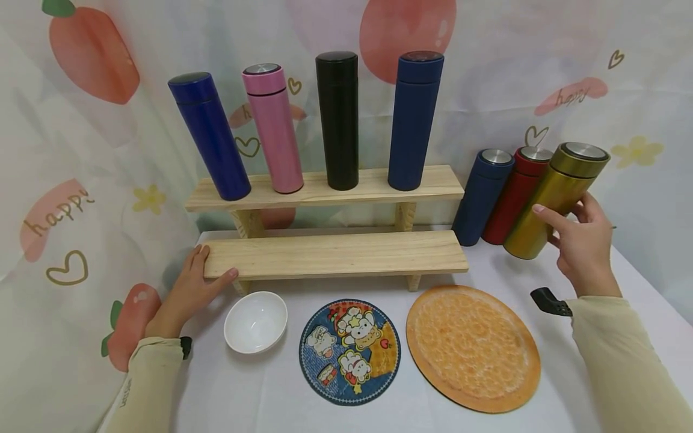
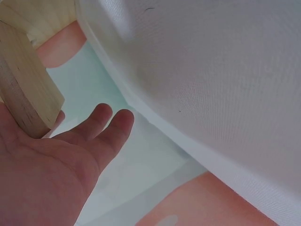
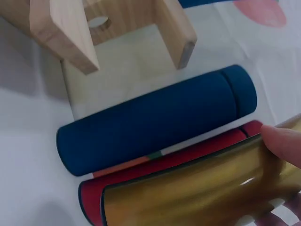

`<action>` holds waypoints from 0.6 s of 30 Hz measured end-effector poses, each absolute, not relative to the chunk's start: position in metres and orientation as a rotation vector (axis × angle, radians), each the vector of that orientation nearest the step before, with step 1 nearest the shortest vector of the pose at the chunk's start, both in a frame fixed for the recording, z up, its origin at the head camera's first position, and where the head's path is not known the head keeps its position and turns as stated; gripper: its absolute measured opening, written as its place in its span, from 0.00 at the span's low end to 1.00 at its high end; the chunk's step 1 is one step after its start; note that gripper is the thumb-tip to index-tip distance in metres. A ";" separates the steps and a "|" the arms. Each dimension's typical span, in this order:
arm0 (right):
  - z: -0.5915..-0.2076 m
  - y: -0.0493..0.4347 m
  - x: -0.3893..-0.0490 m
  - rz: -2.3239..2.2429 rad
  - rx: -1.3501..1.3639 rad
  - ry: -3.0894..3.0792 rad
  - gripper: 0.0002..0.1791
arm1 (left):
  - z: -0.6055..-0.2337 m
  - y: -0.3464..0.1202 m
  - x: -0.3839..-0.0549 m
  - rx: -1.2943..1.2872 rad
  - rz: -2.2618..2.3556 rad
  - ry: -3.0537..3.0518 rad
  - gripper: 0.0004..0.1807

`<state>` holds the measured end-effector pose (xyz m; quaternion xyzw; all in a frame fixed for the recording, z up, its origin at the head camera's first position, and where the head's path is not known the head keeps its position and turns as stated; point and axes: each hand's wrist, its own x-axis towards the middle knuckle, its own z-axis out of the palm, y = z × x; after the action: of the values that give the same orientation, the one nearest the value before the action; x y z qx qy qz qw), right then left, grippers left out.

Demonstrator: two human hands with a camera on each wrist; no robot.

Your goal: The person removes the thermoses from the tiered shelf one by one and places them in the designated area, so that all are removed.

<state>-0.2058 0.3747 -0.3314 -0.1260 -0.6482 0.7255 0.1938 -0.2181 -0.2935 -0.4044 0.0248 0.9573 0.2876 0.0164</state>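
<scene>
My right hand (image 1: 587, 243) grips a gold thermos (image 1: 557, 195) with a silver-topped lid, thumb across its near side. The thermos leans to the right, close beside a red thermos (image 1: 514, 201) and a blue thermos (image 1: 483, 198). In the right wrist view the gold thermos (image 3: 197, 188) partly covers the red one (image 3: 174, 162). My left hand (image 1: 189, 288) rests against the left end of the lower wooden shelf (image 1: 335, 255), its thumb along the front corner. In the left wrist view the fingers (image 2: 106, 136) stretch out, relaxed, past the shelf's wooden end (image 2: 30, 84).
On the upper shelf (image 1: 373, 183) stand a royal blue thermos (image 1: 211, 138), a pink one (image 1: 274, 129), a black one (image 1: 339, 123) and a navy one (image 1: 414, 123). In front lie a white bowl (image 1: 255, 323), a cartoon mat (image 1: 349, 352) and an orange round mat (image 1: 473, 349).
</scene>
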 end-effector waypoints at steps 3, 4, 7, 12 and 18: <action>-0.335 0.383 -0.209 2.052 -0.366 -1.807 0.45 | -0.404 -0.294 -0.217 0.076 0.897 2.976 0.63; -0.337 0.386 -0.211 2.061 -0.369 -1.802 0.45 | -0.404 -0.294 -0.217 0.078 0.901 2.977 0.63; -0.339 0.394 -0.215 2.062 -0.390 -1.813 0.46 | -0.404 -0.293 -0.217 0.082 0.907 2.982 0.62; -0.339 0.405 -0.220 2.055 -0.427 -1.839 0.48 | -0.405 -0.294 -0.218 0.074 0.899 2.985 0.62; -0.338 0.415 -0.228 2.034 -0.474 -1.864 0.50 | -0.406 -0.295 -0.218 0.080 0.913 2.987 0.62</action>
<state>-0.2281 0.4151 -0.3384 -0.1667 -0.6562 0.7160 0.1701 -0.2182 -0.2948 -0.4056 0.0257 0.9560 0.2921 0.0088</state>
